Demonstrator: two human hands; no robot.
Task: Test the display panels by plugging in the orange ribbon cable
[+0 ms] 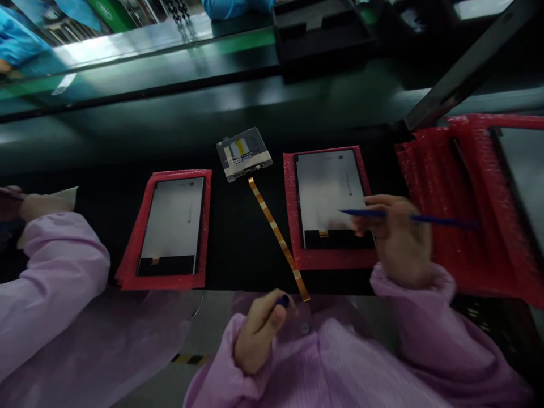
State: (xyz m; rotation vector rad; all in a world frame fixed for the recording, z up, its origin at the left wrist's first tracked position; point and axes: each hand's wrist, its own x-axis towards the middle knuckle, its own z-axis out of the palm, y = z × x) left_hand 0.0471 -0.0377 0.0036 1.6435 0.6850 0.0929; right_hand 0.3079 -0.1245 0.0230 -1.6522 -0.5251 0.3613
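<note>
My right hand (402, 241) is closed around a slim blue pen (365, 212), its pointed end aimed left. The hand hovers at the right edge of a display panel (325, 184) that lies on red bubble wrap (335, 260). Near my body, my left hand (257, 334) grips a small dark-blue cap (283, 301) between thumb and fingers; most of it is hidden. Between the panels, an orange flex cable (274, 226) runs from a grey circuit module (244, 153) to the table's front edge, ending near my left hand.
A second panel (174, 218) on red wrap lies left. Red bubble wrap packs (459, 209) are piled at right beside another panel (527, 175). A co-worker's pink sleeve (63, 255) reaches in at left. A black tray (323, 34) and a slanted metal bar (463, 68) stand behind.
</note>
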